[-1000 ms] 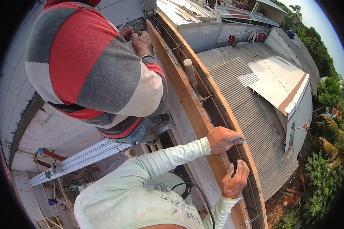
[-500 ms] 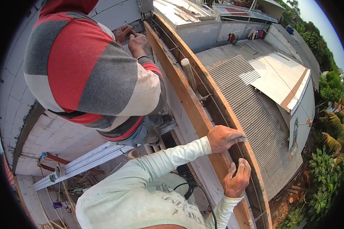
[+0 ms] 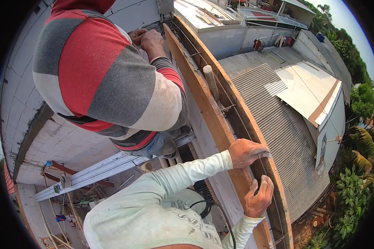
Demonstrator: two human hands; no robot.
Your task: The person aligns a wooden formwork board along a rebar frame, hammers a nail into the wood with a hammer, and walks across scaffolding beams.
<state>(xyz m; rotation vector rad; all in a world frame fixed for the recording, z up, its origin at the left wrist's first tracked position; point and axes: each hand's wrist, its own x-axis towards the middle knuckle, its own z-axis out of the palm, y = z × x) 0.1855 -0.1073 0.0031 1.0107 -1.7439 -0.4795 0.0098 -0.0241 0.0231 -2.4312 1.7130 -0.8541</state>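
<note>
My left hand (image 3: 247, 153) is over the gap between two long wooden boards, its thumb and fingers pinched together at the top edge of the outer board (image 3: 257, 132). Whatever the fingertips hold is too small to name. Lower down, my right hand (image 3: 258, 196) hovers by the inner board (image 3: 210, 108), thumb and curled fingers apart, with nothing visible between them. Thin metal rods (image 3: 227, 108) run in the gap, and a round post (image 3: 210, 83) stands up from it.
At the upper left a co-worker in a striped top (image 3: 112, 79) has both hands (image 3: 149, 40) together near the boards' far end. Metal planks (image 3: 87, 172) span the drop at lower left. Beyond the outer board lies a corrugated roof (image 3: 278, 120) at a lower level. A black cable (image 3: 225, 213) crosses my shirt.
The view has shifted slightly. My two hands keep nearly the same pose at the boards. The co-worker's hands have shifted a little and now overlap more.
</note>
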